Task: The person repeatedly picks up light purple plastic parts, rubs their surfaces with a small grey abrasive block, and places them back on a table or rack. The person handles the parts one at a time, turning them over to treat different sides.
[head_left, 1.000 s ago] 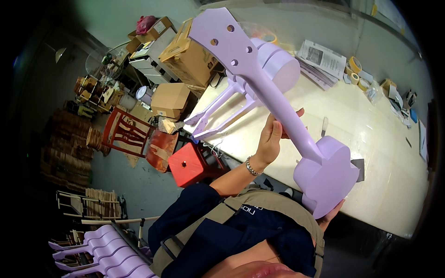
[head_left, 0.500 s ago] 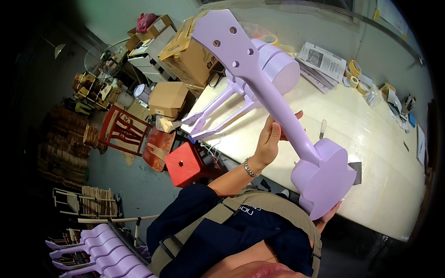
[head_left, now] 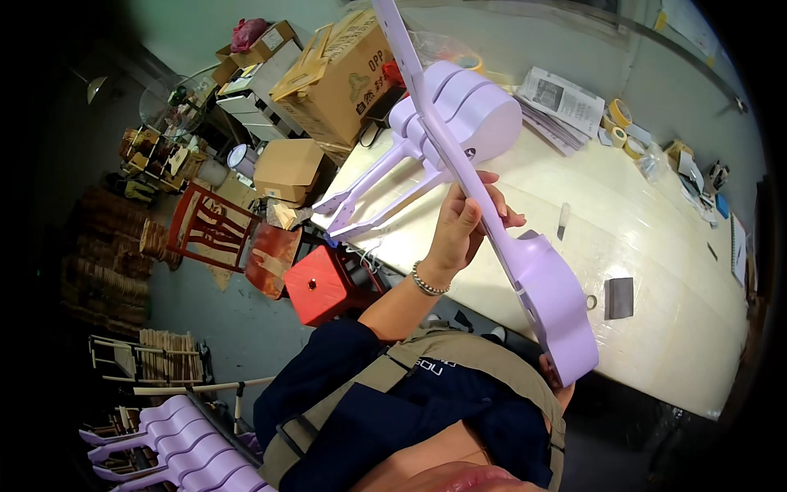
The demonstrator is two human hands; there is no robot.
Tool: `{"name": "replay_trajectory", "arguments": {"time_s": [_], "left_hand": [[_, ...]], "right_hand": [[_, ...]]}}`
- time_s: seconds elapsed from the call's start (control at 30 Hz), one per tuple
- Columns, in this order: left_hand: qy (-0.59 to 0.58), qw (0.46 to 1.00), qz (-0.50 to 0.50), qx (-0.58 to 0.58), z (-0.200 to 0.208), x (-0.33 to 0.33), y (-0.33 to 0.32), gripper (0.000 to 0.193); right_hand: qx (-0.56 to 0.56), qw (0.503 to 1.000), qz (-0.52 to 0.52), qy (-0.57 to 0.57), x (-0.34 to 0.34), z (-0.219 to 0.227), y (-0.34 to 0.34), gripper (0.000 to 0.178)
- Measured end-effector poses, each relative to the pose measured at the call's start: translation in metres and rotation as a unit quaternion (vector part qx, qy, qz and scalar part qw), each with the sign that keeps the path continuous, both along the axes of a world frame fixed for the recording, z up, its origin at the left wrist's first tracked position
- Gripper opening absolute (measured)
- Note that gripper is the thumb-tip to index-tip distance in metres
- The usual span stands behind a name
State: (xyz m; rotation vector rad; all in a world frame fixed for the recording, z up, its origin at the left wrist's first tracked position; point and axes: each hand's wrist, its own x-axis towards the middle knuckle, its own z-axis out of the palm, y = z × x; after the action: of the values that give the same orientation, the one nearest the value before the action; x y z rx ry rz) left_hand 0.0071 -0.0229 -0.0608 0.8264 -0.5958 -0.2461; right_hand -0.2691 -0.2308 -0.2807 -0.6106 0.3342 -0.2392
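Observation:
A lilac ukulele (head_left: 567, 305) without strings is held up aslant over the near edge of the table, its side turned toward me. Its neck points up and away to the left, and the headstock runs to the top of the view. My left hand (head_left: 461, 228), with a beaded bracelet at the wrist, is closed round the neck, thumb on the near side and fingertips showing beyond it. Under the lower end of the body, my right hand (head_left: 564, 392) grips the rim; most of its fingers are hidden.
Several lilac ukuleles (head_left: 479, 111) lie on the white table (head_left: 672, 328). A grey block (head_left: 619, 298), a small brush (head_left: 564, 221), papers (head_left: 566, 102) and tape rolls (head_left: 620, 113) are there too. A red stool (head_left: 321, 287) stands left; more ukuleles (head_left: 193, 443) hang lower left.
The ukulele has turned about its length, from its broad back facing me to nearly edge-on. Both hands have kept hold of it. The grey block on the table has come into full view.

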Motion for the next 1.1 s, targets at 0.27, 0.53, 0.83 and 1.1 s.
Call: {"name": "replay_trajectory", "arguments": {"time_s": [0.27,0.53,0.83,1.1], "left_hand": [[-0.024,1.000,-0.007,-0.008,0.002,-0.002,0.002,0.054],[-0.034,0.999,-0.016,-0.025,0.007,-0.005,0.002,0.048],[-0.058,0.996,0.047,0.048,0.041,-0.001,0.003,0.027],[-0.077,0.966,0.214,0.125,0.039,0.012,0.008,0.032]], "right_hand": [[-0.030,0.986,-0.036,0.158,0.017,0.013,0.033,0.023],[0.065,0.980,-0.085,0.166,0.025,0.019,0.047,0.026],[0.070,0.983,0.147,0.089,0.089,0.012,0.035,0.084],[0.043,0.980,0.136,0.138,0.088,-0.001,0.035,0.086]]}}
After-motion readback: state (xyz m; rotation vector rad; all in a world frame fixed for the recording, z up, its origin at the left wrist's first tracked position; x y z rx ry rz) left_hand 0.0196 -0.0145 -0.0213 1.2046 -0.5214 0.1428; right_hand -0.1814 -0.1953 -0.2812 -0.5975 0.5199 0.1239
